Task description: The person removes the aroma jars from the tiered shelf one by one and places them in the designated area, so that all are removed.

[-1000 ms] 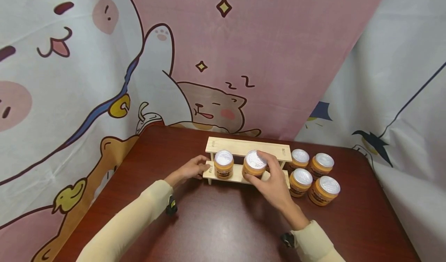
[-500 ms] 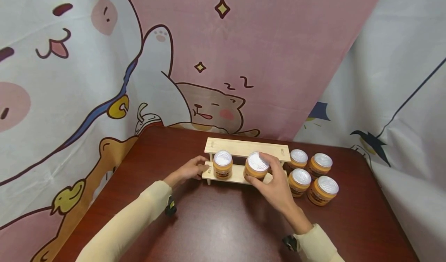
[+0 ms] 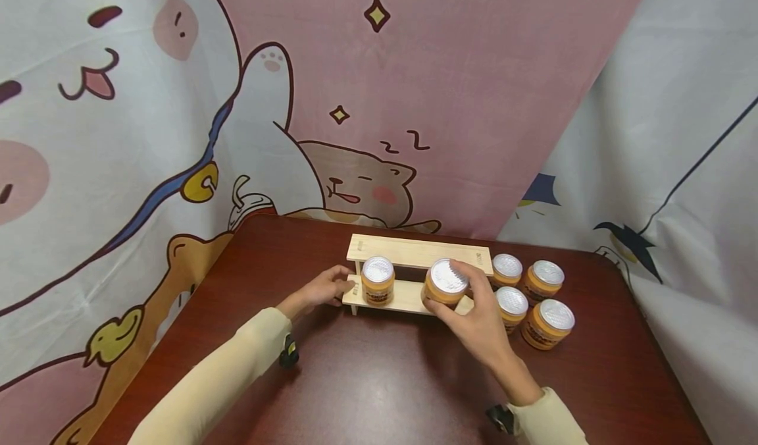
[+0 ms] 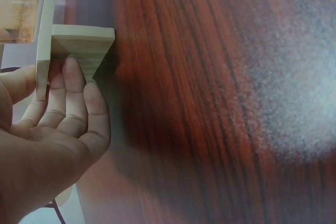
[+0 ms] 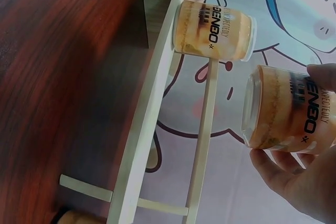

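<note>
A two-tier wooden rack (image 3: 408, 295) stands on the table. My left hand (image 3: 322, 287) grips the left end of its lower board, with the thumb on top and the fingers curled beneath, as the left wrist view (image 4: 63, 124) shows. One orange jar with a clear lid (image 3: 378, 281) sits upright near that end. My right hand (image 3: 474, 307) holds a second jar (image 3: 443, 283) between thumb and fingers. In the right wrist view, a gap separates this lifted jar (image 5: 289, 111) from the lower board (image 5: 144, 108).
Several similar jars stand to the right of the rack, including one at the front right (image 3: 547, 324). The upper board (image 3: 417, 251) rises behind the lower one. A dark reddish wooden table (image 3: 355, 379) ends at printed cloth hangings (image 3: 462, 103).
My right hand has shifted the held jar to the right over the lower board. My left hand keeps its hold on the rack's end, and the other jars stay put.
</note>
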Tool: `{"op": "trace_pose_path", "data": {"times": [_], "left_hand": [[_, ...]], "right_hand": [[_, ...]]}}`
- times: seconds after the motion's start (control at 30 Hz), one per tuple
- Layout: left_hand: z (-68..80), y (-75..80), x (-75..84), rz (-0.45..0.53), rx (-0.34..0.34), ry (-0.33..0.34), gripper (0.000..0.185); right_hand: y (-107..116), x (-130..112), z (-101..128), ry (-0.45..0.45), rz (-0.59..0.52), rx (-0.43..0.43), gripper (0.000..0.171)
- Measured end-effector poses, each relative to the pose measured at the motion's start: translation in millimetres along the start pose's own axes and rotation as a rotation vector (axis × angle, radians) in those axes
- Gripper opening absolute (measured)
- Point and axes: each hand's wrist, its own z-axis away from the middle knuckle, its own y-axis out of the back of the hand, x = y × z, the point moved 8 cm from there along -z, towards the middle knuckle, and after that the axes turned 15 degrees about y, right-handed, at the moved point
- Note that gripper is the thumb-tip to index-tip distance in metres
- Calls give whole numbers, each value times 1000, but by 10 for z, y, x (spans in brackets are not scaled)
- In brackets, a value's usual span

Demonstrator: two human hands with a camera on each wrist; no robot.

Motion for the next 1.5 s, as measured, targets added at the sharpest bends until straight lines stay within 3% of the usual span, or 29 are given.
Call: {"op": "trace_pose_path", "data": {"times": [0.43,1.5], "left_hand": [[8,0,32,7,-2,1,32],[16,8,26,-11,-16,-13,35]], "right_hand": [[138,-30,15,25,43,13,76],[373,49,162,-115,78,-9,80]]}}
